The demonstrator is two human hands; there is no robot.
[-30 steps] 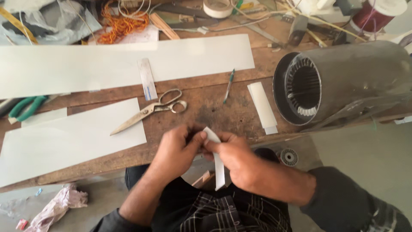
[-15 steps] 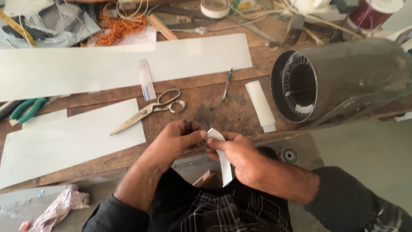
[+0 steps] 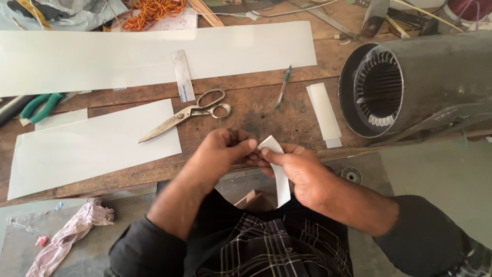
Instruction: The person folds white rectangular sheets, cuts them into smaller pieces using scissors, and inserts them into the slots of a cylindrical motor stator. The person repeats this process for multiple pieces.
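Folding a narrow white strip at the bench edge

My left hand [image 3: 225, 149] and right hand [image 3: 300, 172] are drawn together, both pinched on the white strip [image 3: 279, 174], which sits between my fingertips just off the near edge of the wooden bench [image 3: 256, 110], its lower end hanging down over my lap. To do this well, I judge I should keep the long edges lined up before pressing, then run a thumb along the bend so the crease comes out straight and sharp. On the bench, the scissors [image 3: 187, 114] lie just beyond my left hand, a steel ruler [image 3: 182, 76] farther back, more cut strips [image 3: 324, 112] beyond my right hand, and the motor stator [image 3: 410, 82] at the bench's right end.
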